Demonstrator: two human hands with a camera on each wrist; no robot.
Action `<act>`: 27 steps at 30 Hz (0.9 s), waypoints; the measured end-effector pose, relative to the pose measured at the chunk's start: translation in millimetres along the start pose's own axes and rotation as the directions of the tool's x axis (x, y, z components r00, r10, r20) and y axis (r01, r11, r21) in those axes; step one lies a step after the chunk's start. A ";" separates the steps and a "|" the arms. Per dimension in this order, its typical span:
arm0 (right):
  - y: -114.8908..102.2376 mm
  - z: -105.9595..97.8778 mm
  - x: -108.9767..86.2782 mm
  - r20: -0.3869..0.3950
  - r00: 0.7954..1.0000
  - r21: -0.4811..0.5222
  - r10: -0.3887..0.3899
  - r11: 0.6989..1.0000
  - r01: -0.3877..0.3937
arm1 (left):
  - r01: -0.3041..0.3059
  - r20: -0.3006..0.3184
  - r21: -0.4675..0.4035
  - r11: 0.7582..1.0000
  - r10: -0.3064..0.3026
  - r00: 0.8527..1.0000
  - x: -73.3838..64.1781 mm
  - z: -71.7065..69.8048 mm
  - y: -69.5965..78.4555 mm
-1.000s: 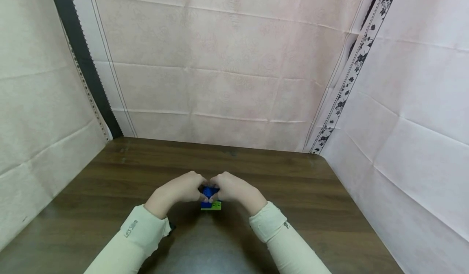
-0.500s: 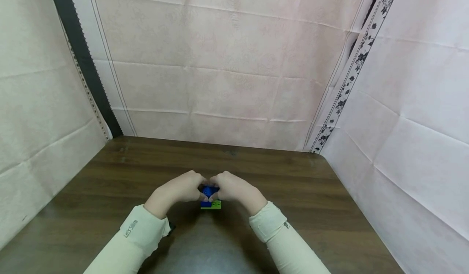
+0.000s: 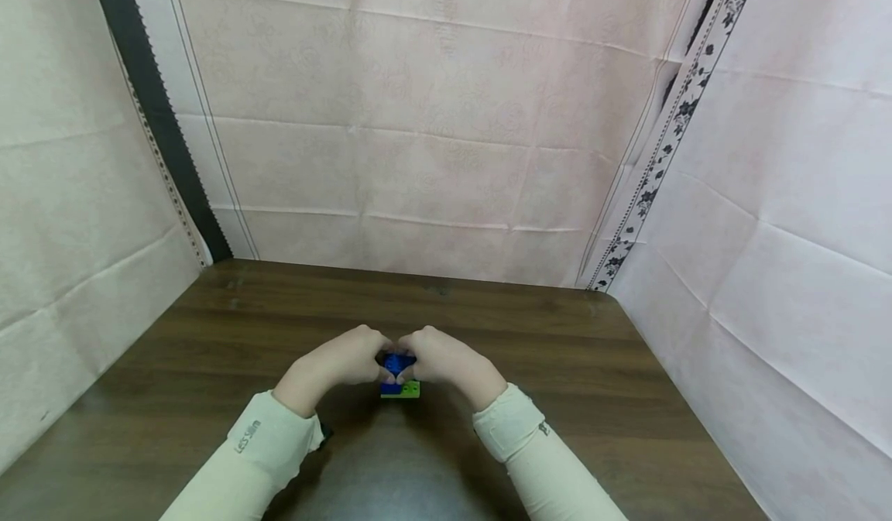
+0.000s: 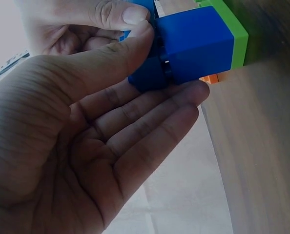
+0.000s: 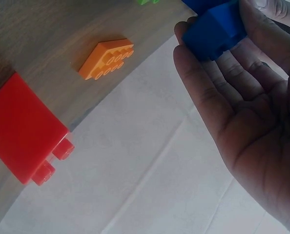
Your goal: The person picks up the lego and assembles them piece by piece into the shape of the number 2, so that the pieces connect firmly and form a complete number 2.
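Note:
Near the middle of the table, my left hand [image 3: 343,360] and right hand [image 3: 446,362] meet from opposite sides around an upper blue toy building brick [image 3: 399,363]. In the left wrist view, both thumbs press this upper blue brick [image 4: 147,78], while the left fingers lie along its other side. A lower blue brick [image 4: 198,44] adjoins it, with a narrow gap showing at the seam. Beyond that is a bright green brick [image 4: 240,46], its studs [image 3: 411,389] showing beside the blue in the head view. The right wrist view shows right fingers against a blue brick [image 5: 214,31].
An orange studded brick [image 5: 106,58] and a larger red brick [image 5: 28,129] rest on the wooden table [image 5: 52,48] in the right wrist view. Pale cloth walls [image 3: 446,157] enclose the table at the back and both sides.

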State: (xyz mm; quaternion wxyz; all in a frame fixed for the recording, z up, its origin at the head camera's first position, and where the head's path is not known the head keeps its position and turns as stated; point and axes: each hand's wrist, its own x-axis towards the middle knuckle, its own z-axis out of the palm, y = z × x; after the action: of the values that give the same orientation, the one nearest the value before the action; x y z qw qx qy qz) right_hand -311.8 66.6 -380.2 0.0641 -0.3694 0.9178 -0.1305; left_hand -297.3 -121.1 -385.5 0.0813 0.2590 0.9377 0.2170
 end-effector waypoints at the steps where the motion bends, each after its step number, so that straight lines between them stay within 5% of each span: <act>1: -0.3 0.1 0.0 0.001 1.000 -0.001 0.002 1.000 -0.002 | 0.002 0.001 -0.001 1.000 -0.002 1.000 -0.2 0.0 0.2; 27: -0.3 1.3 -0.1 0.004 1.000 0.003 -0.001 1.000 0.001 | 0.014 -0.002 0.001 1.000 -0.014 1.000 0.1 1.1 -0.5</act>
State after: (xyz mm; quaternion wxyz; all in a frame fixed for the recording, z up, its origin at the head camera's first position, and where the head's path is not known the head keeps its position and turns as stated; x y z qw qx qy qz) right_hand -311.3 66.2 -381.4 0.0664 -0.3701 0.9173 -0.1309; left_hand -297.3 -121.1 -386.7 0.0816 0.2523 0.9396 0.2163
